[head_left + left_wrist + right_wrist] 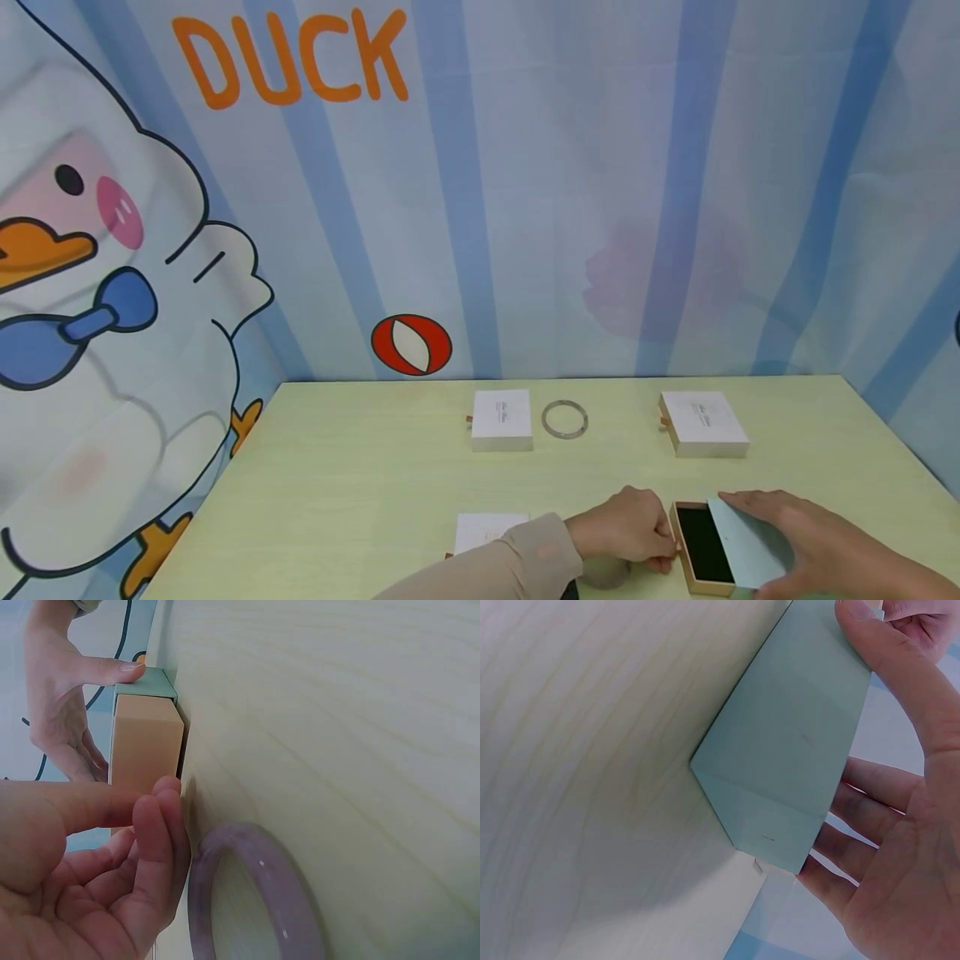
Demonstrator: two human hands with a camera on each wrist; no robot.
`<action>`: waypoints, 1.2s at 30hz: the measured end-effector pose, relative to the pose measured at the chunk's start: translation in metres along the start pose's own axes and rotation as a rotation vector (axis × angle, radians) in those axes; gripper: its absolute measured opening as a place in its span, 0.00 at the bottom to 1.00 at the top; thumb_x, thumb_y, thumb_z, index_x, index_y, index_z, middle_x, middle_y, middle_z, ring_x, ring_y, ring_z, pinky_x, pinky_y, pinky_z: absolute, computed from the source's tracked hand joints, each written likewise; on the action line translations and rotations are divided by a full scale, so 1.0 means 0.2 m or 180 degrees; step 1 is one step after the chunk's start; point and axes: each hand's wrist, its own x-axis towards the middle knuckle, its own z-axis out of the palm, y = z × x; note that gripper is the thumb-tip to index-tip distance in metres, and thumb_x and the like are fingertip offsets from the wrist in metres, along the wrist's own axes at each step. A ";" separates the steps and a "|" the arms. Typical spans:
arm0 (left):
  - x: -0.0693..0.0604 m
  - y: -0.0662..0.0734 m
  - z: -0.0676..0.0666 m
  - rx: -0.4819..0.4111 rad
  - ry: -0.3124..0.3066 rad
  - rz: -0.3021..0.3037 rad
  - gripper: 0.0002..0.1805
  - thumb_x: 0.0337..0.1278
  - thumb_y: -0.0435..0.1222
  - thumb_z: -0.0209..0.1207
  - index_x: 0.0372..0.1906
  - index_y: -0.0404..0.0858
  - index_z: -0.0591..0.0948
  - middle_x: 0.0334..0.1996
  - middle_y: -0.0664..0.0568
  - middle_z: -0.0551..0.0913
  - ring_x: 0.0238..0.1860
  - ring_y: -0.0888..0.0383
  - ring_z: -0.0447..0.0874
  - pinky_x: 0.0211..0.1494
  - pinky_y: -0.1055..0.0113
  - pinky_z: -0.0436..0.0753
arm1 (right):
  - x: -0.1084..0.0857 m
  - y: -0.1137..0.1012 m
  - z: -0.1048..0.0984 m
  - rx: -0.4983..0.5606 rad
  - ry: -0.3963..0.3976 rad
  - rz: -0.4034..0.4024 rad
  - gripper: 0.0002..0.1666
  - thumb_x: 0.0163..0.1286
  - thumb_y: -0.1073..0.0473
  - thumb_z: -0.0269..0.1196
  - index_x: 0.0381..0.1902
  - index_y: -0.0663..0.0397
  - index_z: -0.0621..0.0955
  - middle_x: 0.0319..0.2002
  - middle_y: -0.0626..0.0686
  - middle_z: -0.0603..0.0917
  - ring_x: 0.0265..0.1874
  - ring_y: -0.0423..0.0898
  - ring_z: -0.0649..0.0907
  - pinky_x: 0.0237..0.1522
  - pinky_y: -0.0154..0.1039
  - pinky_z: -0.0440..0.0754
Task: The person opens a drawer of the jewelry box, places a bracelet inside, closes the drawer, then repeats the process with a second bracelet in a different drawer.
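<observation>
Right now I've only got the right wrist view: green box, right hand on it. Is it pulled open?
Observer: Partly. Head view shows the drawer sticking out of the green sleeve, dark inside.
Operator: Anything loose near the left hand?
Observer: Yes. Left wrist view shows a purplish bangle lying beside it.

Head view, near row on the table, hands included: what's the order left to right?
White box → left hand → open drawer with dark lining → pale blue cover → right hand.
</observation>
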 end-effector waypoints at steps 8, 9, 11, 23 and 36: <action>0.00 -0.02 0.00 -0.0063 0.0018 0.0017 0.19 0.67 0.36 0.61 0.18 0.44 0.86 0.11 0.64 0.79 0.16 0.71 0.75 0.33 0.83 0.71 | 0.01 0.00 0.00 0.0020 -0.0020 -0.0026 0.61 0.49 0.35 0.76 0.69 0.69 0.69 0.62 0.70 0.73 0.57 0.69 0.75 0.42 0.49 0.80; 0.00 -0.02 0.00 -0.0066 0.0021 0.0019 0.19 0.67 0.36 0.61 0.18 0.44 0.87 0.11 0.63 0.79 0.16 0.72 0.75 0.33 0.83 0.71 | 0.00 0.00 0.00 0.0030 -0.0021 -0.0026 0.61 0.49 0.35 0.76 0.69 0.69 0.69 0.62 0.70 0.73 0.57 0.69 0.75 0.41 0.48 0.80; -0.01 -0.02 0.00 -0.0051 0.0034 0.0030 0.18 0.67 0.36 0.61 0.18 0.44 0.87 0.11 0.63 0.79 0.16 0.72 0.75 0.33 0.83 0.71 | 0.00 0.00 0.00 0.0042 -0.0036 -0.0022 0.61 0.49 0.35 0.76 0.69 0.69 0.69 0.62 0.70 0.73 0.57 0.70 0.75 0.42 0.48 0.80; -0.02 -0.03 0.00 -0.0007 0.0026 0.0123 0.17 0.68 0.36 0.60 0.20 0.43 0.88 0.13 0.63 0.81 0.16 0.73 0.75 0.32 0.84 0.72 | 0.01 -0.02 -0.01 0.0062 -0.0058 0.0020 0.62 0.48 0.35 0.77 0.69 0.69 0.68 0.62 0.70 0.73 0.57 0.69 0.75 0.41 0.48 0.80; -0.04 -0.04 -0.02 0.0008 0.0006 0.0123 0.19 0.68 0.37 0.60 0.19 0.42 0.87 0.12 0.62 0.80 0.16 0.73 0.75 0.33 0.84 0.72 | 0.01 -0.01 0.00 0.0059 -0.0024 0.0053 0.61 0.47 0.36 0.78 0.69 0.69 0.69 0.62 0.71 0.73 0.56 0.68 0.76 0.40 0.47 0.80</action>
